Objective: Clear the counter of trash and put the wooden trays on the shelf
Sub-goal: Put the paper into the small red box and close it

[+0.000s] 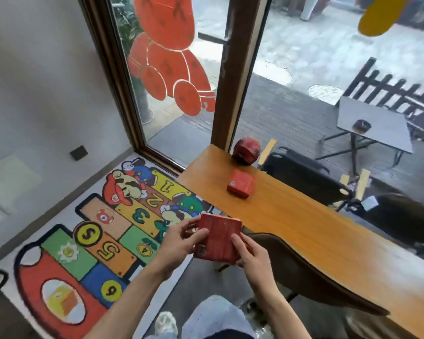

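Observation:
I hold a red box (218, 237) in both hands, in the air beside the near left end of the wooden counter (304, 231). My left hand (179, 241) grips its left side with the thumb across the front. My right hand (252, 258) grips its right edge from below. A second, smaller red box (240, 183) lies flat on the counter near the far end. Behind it, against the window post, sits a crumpled red object (246, 150). No wooden tray or shelf is in view.
A dark brown chair (311, 272) stands tucked at the counter just right of my hands. A colourful numbered cartoon rug (88, 243) covers the floor to the left. Glass windows with a red bear sticker (167, 52) run behind the counter.

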